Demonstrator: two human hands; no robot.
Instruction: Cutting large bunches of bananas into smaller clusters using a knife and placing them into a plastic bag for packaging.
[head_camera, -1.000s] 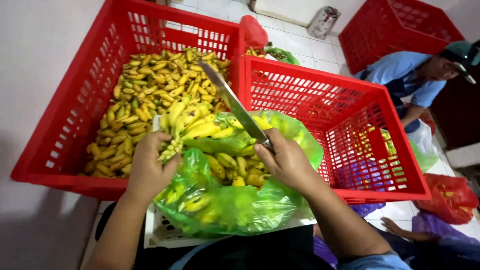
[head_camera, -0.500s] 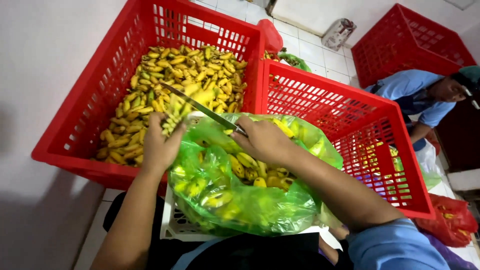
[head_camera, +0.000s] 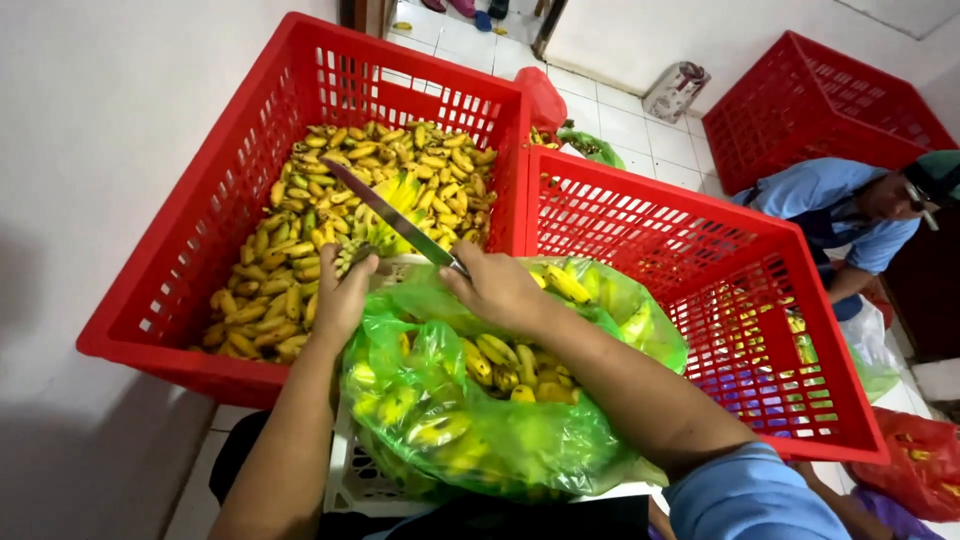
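My right hand (head_camera: 498, 286) grips a long knife (head_camera: 392, 217) whose blade points up and left over the left red crate (head_camera: 200, 250). My left hand (head_camera: 345, 298) holds a small bunch of yellow-green bananas (head_camera: 380, 225) at the crate's near edge, right under the blade. Below both hands sits a green plastic bag (head_camera: 480, 430) full of bananas, resting on a white crate (head_camera: 350, 480). The left red crate is heaped with small loose yellow bananas (head_camera: 300, 250).
A second red crate (head_camera: 760, 300) stands to the right, mostly bare inside. A third red crate (head_camera: 830, 100) lies farther back right. Another person in a blue shirt (head_camera: 840, 200) sits at the right. A white wall runs along the left; red bags (head_camera: 920, 460) lie low right.
The knife has swung from upright over the bag down and left, over the bunch in my left hand. Both hands shifted toward the left crate's edge.
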